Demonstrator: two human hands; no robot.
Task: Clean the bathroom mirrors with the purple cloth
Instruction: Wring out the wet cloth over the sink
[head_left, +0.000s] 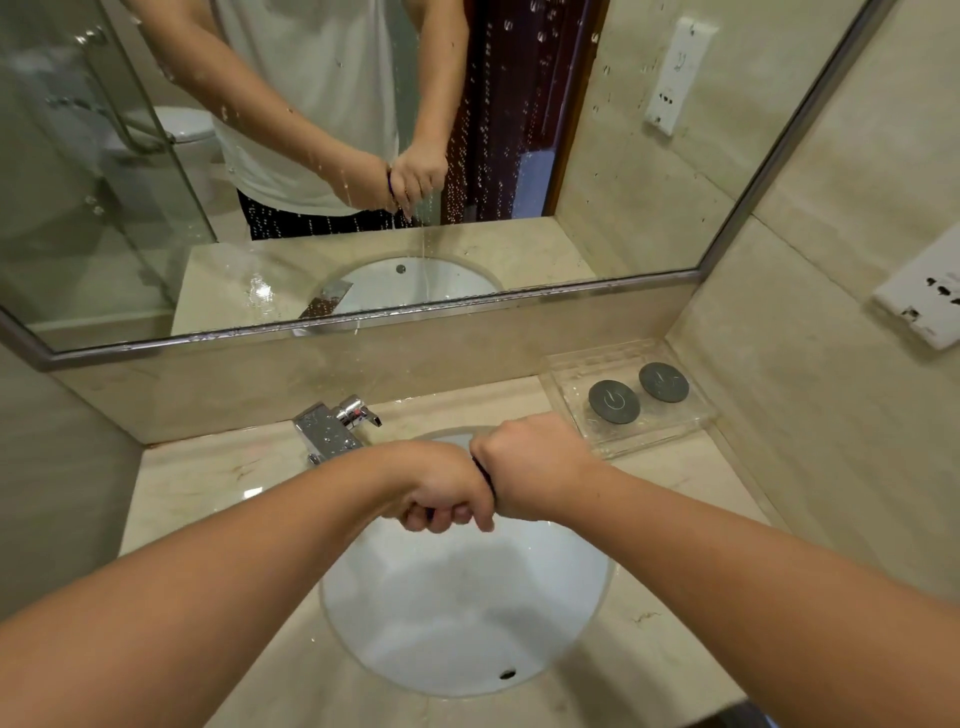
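Both my hands meet over the white sink (561, 613), fists pressed together. My left hand (441, 493) and my right hand (530, 467) each grip the purple cloth (484, 474), which is almost wholly hidden inside the fists; only a thin dark strip shows between them. The wall mirror (649, 197) above the counter is speckled with water drops and runs. It reflects my arms, the two fists and a thin stream of water falling from them toward the basin.
A chrome tap (332, 428) stands behind the basin at the left. A clear tray (696, 415) with two dark round lids sits on the marble counter (197, 478) at the right. A white socket plate (919, 301) is on the right wall.
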